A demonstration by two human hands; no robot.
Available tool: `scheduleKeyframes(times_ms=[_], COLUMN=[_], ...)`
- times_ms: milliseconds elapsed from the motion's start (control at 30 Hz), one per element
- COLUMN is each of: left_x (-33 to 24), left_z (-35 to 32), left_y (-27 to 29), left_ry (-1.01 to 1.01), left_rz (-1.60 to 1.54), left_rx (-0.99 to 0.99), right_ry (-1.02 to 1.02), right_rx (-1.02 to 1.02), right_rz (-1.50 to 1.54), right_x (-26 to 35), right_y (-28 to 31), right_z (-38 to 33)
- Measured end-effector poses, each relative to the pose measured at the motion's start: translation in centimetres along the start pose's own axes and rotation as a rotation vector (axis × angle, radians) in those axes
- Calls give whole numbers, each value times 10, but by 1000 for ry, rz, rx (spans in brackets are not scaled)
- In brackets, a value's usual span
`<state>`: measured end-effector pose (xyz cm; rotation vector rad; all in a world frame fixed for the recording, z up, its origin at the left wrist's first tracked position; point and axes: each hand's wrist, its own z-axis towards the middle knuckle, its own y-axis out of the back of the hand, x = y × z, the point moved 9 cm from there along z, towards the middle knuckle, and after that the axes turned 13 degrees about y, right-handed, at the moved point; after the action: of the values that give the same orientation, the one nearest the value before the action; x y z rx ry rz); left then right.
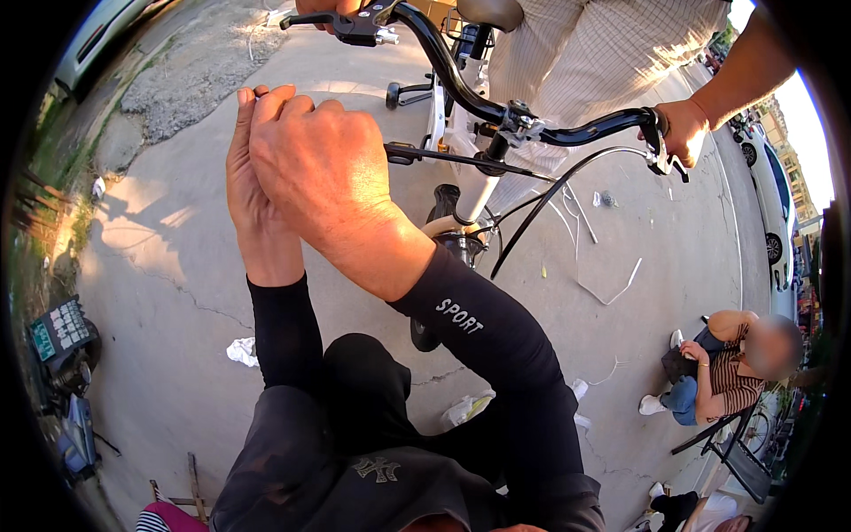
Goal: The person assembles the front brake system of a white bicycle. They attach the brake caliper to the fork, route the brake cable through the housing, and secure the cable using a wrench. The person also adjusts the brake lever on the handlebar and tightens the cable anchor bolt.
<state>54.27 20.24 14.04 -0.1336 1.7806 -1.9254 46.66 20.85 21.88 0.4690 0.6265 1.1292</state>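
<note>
My left hand (248, 182) and my right hand (324, 164) are pressed together left of a small bicycle's stem. The right is a fist with its back toward me, covering part of the left. The left's fingers are closed, with a small dark bit showing at the tips; what either hand grips is hidden. A black cable with a slotted black end piece (403, 153) runs from beside my right fist toward the black handlebar (567, 137). Another person's hand (684, 131) holds the handlebar's right grip, and a second hand (337, 7) is at the left one.
Below the bar are the front wheel (425, 335) and a training wheel (393, 95). White plastic strips (612, 297), a crumpled white wrapper (242, 351) and a plastic bag (467, 408) lie on the concrete. A person (727, 368) sits at right; a white car (769, 186) stands beyond.
</note>
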Motion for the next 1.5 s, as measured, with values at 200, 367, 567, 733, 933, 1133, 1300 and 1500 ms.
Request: scheduleKeyframes(times_ms=[200,367,567,733,933,1133,1300,1500], left_x=[7,-22,9,54,62,69,75,62], left_z=[19,-25,-116,-176,-216,-244,-243,-231], left_y=[10,-4,-90,-89,-68,-58,-50,-60], left_ry=[19,-405,-661,-158,374,650,701,464], left_rz=[172,813,1970,2210,1905,1652,1623,1794], left_rx=[-33,-317,74,476,412,315,239,216], right_ry=[18,101,310,655,851,974,980,842], right_rx=[160,54,118,201,-65,-88,-29,-24], right_rz=[25,318,443,523,468,559,658,507], right_x=[-19,-49,-19,39,71,88,76,64], right_y=[-7,23,82,121,151,170,163,154], right_z=[-7,-22,-71,-134,-162,-182,-185,-167])
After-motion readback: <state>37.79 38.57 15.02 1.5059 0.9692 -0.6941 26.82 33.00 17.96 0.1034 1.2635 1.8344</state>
